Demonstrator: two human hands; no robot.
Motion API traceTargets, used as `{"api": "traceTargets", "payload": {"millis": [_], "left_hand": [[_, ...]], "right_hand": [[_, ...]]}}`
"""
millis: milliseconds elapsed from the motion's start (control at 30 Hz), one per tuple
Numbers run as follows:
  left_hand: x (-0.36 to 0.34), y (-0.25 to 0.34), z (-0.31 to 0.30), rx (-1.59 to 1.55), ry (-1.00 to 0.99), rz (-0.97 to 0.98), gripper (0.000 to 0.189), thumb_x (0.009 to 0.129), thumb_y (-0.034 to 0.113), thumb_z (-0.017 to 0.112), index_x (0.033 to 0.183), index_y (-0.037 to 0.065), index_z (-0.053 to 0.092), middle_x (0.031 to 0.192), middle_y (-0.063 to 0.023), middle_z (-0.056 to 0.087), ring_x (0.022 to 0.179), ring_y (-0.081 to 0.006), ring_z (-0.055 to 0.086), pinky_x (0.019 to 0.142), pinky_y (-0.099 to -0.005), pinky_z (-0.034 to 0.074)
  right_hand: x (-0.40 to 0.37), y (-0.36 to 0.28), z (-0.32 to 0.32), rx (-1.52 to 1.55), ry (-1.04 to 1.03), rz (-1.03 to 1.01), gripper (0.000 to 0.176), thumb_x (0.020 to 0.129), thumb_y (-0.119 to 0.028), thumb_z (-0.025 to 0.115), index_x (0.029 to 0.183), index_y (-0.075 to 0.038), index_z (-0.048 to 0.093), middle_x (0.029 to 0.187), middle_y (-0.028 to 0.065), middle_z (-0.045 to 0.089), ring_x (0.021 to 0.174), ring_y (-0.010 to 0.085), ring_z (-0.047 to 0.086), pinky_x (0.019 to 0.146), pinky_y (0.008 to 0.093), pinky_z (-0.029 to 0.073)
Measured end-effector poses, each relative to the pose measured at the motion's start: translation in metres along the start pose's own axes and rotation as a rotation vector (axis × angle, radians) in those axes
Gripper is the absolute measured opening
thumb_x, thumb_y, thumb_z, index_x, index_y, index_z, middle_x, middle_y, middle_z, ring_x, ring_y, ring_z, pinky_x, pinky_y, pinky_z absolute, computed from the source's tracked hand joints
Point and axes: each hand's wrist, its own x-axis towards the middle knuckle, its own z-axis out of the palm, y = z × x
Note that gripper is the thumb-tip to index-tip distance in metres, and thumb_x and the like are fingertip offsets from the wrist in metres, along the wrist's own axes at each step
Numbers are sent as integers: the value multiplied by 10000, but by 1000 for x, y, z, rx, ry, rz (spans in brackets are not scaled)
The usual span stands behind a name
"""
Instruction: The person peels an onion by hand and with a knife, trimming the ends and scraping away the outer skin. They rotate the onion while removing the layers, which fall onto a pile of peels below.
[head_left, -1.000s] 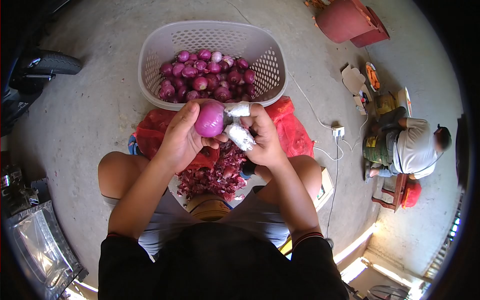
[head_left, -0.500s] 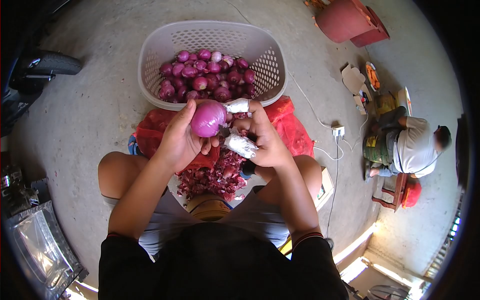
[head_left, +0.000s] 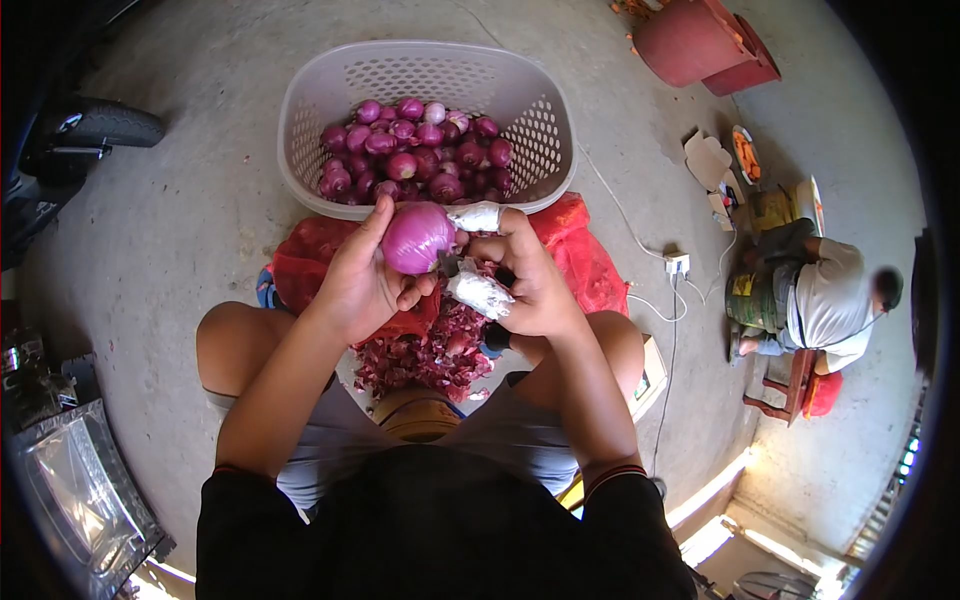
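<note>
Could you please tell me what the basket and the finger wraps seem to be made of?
The basket looks like matte grey plastic, given its moulded holes. The finger wraps look like foil, perhaps tape, from their bright, crinkled shine.

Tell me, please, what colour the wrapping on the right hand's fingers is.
The wrapping on the right hand is silvery, seen best in the head view.

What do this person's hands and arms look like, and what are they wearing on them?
Short black sleeves with thin reddish-orange trim leave the forearms bare. On the right hand, shiny silver wrapping covers the thumb and a finger; the left hand shows no glove or wrapping.
</note>
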Motion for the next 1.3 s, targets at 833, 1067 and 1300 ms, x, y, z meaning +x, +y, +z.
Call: {"api": "traceTargets", "payload": {"millis": [833,1067,1300], "left_hand": [[0,3,-3,38,9,-129,455,938,498,396,1014,76,547,781,-19,617,552,-94,561,410,-199,376],[2,-1,-5,32,-18,-135,455,941,498,386,1003,76,544,755,-10,600,556,-88,548,404,-204,356],[0,2,-1,13,12,-158,468,923,527,403,1031,98,555,741,8,593,564,-75,538,420,-193,357]], "right_hand": [[6,-25,-15,109,-136,127,650,780,-46,676,1347,-17,360,1264,141,486,939,150,564,792,286,448],[-1,-13,-9,-9,-59,115,594,652,16,656,1222,-33,496,919,106,632,842,223,618,748,332,477],[1,-4,-1,-163,31,-91,441,628,-1,698,1049,-24,568,881,157,629,758,346,623,683,382,500]]}}
